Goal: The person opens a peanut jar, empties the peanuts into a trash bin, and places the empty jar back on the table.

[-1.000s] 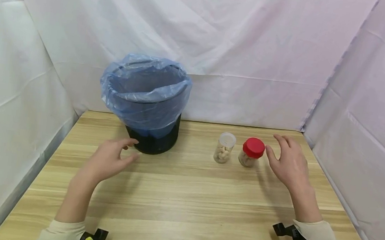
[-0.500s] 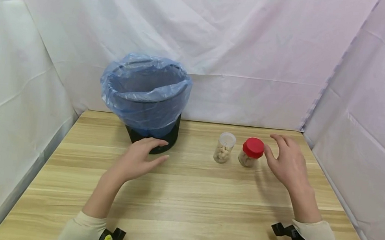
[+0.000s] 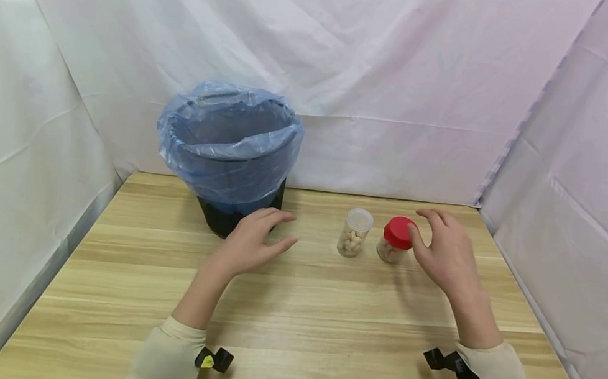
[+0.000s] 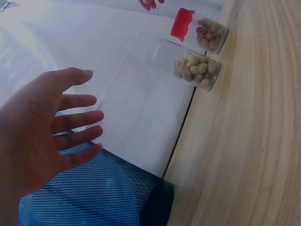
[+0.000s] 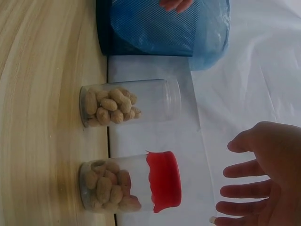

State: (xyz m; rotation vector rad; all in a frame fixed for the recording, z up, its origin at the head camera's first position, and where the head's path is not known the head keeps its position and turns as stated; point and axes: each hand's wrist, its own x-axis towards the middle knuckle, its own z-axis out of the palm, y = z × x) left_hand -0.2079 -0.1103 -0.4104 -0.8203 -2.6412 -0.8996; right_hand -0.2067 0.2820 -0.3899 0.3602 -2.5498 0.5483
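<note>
Two clear jars of peanuts stand upright side by side on the table. One is a clear-lidded jar (image 3: 352,236), about half filled; the other, to its right, is a red-lidded jar (image 3: 390,249). My right hand (image 3: 447,256) hovers just right of the red lid (image 5: 164,181), fingers spread; the right wrist view shows a gap between them. In front of the trash bin is my left hand (image 3: 250,243), its fingers extended toward the clear-lidded jar and holding nothing. In the left wrist view the peanuts (image 4: 197,69) are well apart from that hand.
A dark mesh trash bin (image 3: 216,217) lined with a blue plastic bag (image 3: 227,171) stands at the back left. White cloth (image 3: 394,87) hangs behind and at both sides of the wooden table (image 3: 320,341).
My left hand has moved right, from left of the bin's base to in front of it, toward the jars. The right hand has shifted slightly left, closer to the red lid.
</note>
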